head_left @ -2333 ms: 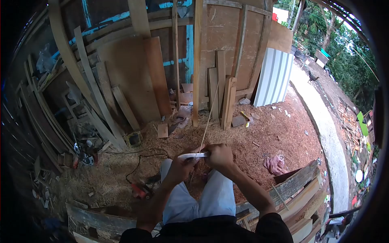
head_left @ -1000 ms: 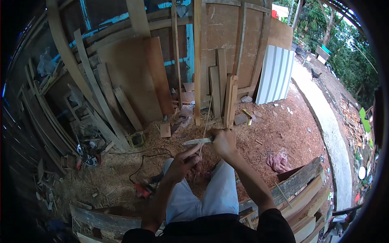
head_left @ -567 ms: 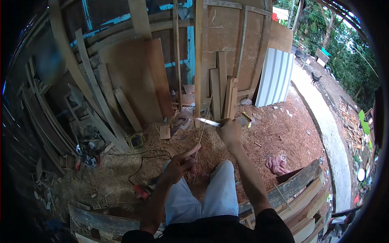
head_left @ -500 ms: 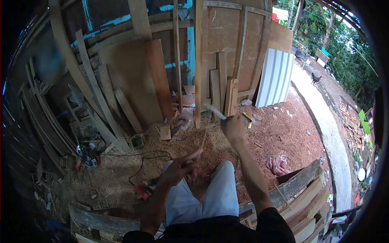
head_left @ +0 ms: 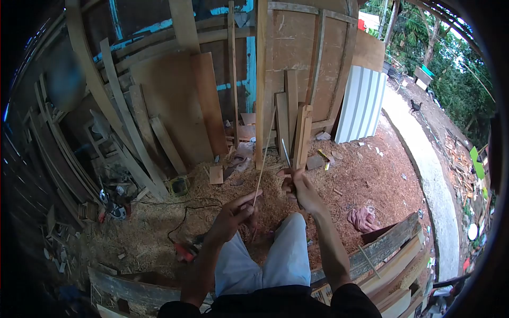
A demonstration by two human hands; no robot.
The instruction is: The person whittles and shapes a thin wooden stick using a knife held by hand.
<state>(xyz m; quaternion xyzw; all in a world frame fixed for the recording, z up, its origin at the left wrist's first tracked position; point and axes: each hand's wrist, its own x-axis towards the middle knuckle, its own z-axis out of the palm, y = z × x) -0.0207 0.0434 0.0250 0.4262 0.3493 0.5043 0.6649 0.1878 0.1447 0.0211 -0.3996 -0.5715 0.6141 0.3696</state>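
Thin stick (head_left: 265,153) rises from the left grip (head_left: 232,217), pinched there above the left leg (head_left: 233,267). A second ago the knife (head_left: 286,152) crossed it; now it stands apart to the right, the right grip (head_left: 302,190) curled around its handle. The stick's long axis runs forward, its far end leaning slightly right.
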